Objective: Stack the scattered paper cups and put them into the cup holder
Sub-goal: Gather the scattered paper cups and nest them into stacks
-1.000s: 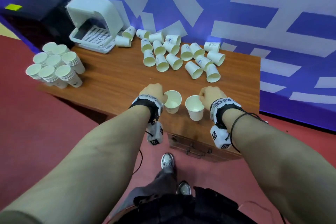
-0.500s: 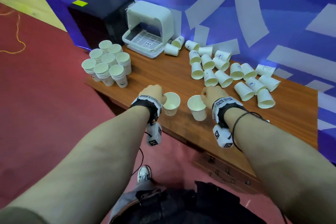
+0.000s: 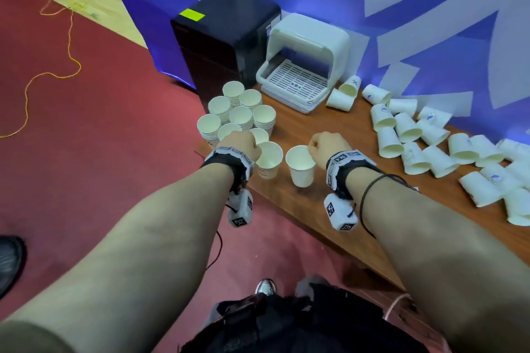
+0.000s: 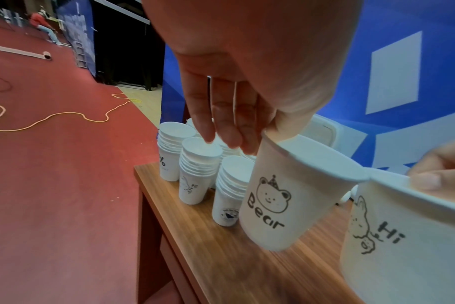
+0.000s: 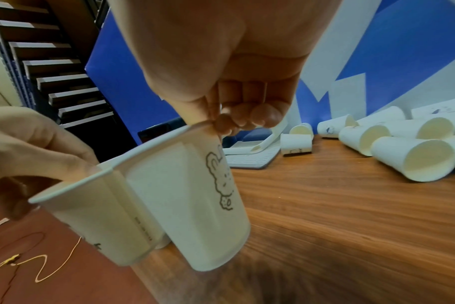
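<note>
Left of the white plastic cup holder [image 3: 304, 66], upright stacks of white paper cups [image 3: 241, 114] stand at the wooden desk's [image 3: 344, 203] corner, mouths up. In front of the holder, the left hand [image 3: 239, 142] pinches the rim of a white paper cup printed "Bear" [image 4: 286, 197], mouth up and tilted. Beside it, rims touching, the right hand [image 3: 327, 145] pinches a cup printed "Hi" [image 4: 403, 236]. Right of the holder, scattered white cups [image 3: 415, 140] lie on their sides.
</note>
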{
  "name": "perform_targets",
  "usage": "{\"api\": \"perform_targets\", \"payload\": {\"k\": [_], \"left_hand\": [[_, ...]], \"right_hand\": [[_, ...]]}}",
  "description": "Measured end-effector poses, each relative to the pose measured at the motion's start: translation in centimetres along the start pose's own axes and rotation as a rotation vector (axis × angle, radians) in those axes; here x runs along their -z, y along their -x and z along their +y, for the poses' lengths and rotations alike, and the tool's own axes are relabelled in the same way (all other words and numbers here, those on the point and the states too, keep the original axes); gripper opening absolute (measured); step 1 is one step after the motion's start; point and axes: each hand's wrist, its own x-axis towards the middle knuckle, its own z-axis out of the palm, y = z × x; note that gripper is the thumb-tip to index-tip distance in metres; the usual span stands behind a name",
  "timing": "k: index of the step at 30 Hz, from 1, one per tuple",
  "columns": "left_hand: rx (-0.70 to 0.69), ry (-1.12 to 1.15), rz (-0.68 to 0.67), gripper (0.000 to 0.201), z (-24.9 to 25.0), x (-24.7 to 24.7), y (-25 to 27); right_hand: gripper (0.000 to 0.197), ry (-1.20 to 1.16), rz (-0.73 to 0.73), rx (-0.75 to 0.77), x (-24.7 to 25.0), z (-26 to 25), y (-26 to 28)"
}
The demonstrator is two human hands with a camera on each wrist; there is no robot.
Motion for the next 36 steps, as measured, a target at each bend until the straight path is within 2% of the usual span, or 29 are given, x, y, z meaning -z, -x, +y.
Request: {"api": "perform_targets", "payload": {"k": [4, 11, 16, 21, 27, 36], "left_hand": [[0.06, 0.078, 0.028, 0.02, -3.2, 0.4, -1.4], [0.208, 0.174, 0.034, 0.021, -8.6, 2.3, -4.2], [0.316, 0.259, 0.1, 0.025, -11.6, 5.0, -6.6], [0.412, 0.303, 0.147, 0.025, -14.0, 5.4, -8.2], [0.375, 0.291, 0.109, 0.022, -16.6, 5.3, -11.0], [0.205, 0.249, 0.003, 0.014, -19.2, 5.7, -13.6]], "right_hand": [[0.023, 0.021, -0.039, 0.051, 0.0, -3.6, -3.6], [0.025, 0.057, -0.033, 0.203, 0.3, -10.2, -10.2], [0.026, 0.021, -0.023, 0.244, 0.4, -13.6, -13.4], [0.024, -0.05, -0.062, 0.234, -0.7, -15.4, -14.7], [0.023, -0.061, -0.088, 0.145, -2.1, -16.5, -16.3], [0.025, -0.121, -0.026, -0.068, -4.2, -17.9, -15.4]]}}
